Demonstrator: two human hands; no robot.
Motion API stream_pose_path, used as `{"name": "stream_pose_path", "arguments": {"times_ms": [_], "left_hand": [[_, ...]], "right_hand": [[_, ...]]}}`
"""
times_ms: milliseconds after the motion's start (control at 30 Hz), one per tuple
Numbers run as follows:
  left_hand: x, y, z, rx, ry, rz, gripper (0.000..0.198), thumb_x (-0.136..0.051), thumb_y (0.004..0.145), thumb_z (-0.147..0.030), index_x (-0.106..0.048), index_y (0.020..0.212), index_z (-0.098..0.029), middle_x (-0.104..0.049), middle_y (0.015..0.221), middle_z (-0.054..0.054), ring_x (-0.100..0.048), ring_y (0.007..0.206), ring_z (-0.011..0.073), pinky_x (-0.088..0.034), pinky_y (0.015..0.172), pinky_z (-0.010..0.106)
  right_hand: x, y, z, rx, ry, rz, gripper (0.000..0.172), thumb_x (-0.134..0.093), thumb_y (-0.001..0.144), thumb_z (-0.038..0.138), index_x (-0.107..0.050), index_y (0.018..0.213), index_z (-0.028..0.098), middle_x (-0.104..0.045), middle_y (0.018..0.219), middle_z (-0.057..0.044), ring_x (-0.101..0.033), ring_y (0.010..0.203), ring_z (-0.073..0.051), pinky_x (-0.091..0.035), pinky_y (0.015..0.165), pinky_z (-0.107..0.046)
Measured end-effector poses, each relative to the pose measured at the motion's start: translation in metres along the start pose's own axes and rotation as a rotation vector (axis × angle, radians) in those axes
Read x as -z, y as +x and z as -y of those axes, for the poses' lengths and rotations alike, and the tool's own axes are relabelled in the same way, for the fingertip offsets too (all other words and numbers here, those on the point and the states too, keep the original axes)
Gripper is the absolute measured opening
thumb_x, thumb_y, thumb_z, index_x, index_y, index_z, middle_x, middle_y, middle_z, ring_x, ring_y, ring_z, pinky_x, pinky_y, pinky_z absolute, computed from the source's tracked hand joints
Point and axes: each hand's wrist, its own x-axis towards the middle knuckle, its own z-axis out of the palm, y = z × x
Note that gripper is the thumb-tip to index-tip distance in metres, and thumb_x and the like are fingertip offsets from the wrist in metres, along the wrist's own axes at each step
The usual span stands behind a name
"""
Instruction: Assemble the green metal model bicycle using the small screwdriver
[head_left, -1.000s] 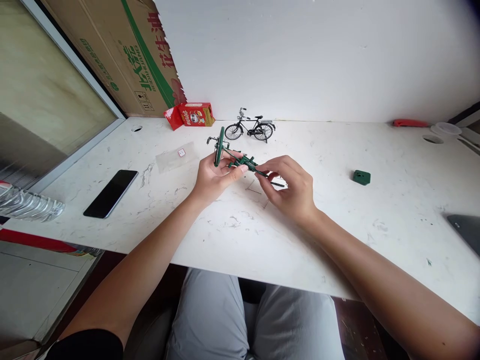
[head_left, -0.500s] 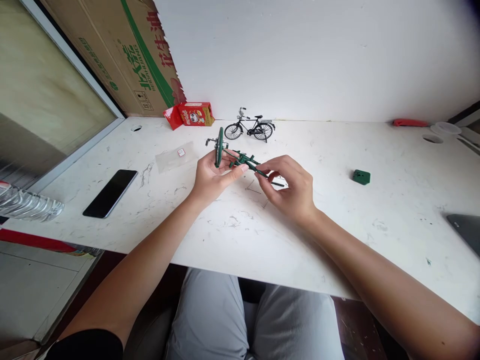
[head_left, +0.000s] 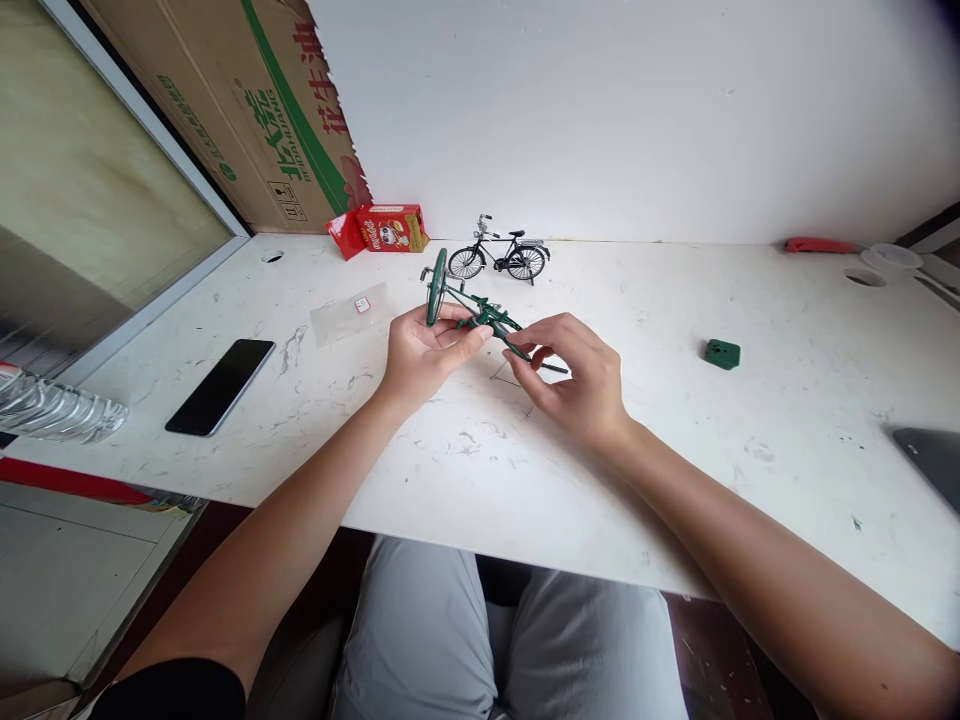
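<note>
My left hand [head_left: 424, 352] grips a green model bicycle [head_left: 459, 300] by its frame, just above the white table [head_left: 675, 420]; the front wheel sticks up past my fingers. My right hand [head_left: 581, 380] pinches the rear end of the same green frame, where a thin dark rod pokes out to the right. Thin metal pins [head_left: 514, 382] lie on the table under my hands. A finished black model bicycle [head_left: 499, 254] stands upright at the back by the wall.
A black phone [head_left: 220, 386] lies at the left. A clear plastic bag [head_left: 351, 314] and a red carton [head_left: 390, 228] sit behind it. A small green part [head_left: 723, 354] rests at the right. A cardboard box [head_left: 247, 100] leans at the back left.
The green bicycle's wheel end has tipped up and slightly back in my left hand. Both hands stay in about the same place.
</note>
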Motion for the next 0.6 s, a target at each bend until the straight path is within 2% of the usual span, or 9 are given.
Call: {"name": "stream_pose_path", "arguments": {"times_ms": [200,400,600], "left_hand": [[0.0016,0.0009,-0.0002,0.032,0.003,0.014,0.034,-0.098,0.074,-0.034,-0.074,0.091,-0.017,-0.079,0.097,0.007,-0.077,0.098,0.0221,-0.061,0.099,0.038],[0.0036,0.0049,0.001,0.247,-0.072,0.104,0.041,-0.097,0.074,-0.044,-0.078,0.093,-0.014,-0.08,0.098,0.009,-0.079,0.094,0.024,-0.059,0.104,0.044],[0.0057,0.0059,0.0006,0.365,-0.183,0.145,0.034,-0.097,0.075,-0.037,-0.076,0.088,-0.014,-0.079,0.097,0.008,-0.079,0.098,0.0248,-0.057,0.107,0.045]], "right_hand": [[-0.0001,0.0005,0.0,0.031,-0.026,-0.042,0.014,-0.068,0.1,0.016,-0.075,0.108,0.024,-0.074,0.096,-0.006,-0.07,0.08,-0.018,-0.062,0.059,-0.033],[0.0018,0.0011,-0.003,0.03,-0.102,-0.077,0.011,-0.068,0.102,0.02,-0.075,0.109,0.027,-0.075,0.095,-0.006,-0.071,0.083,-0.02,-0.063,0.065,-0.035],[0.0032,0.0016,-0.005,0.026,-0.123,-0.077,0.008,-0.067,0.103,0.021,-0.072,0.106,0.026,-0.075,0.095,-0.006,-0.07,0.085,-0.022,-0.063,0.071,-0.039]]}}
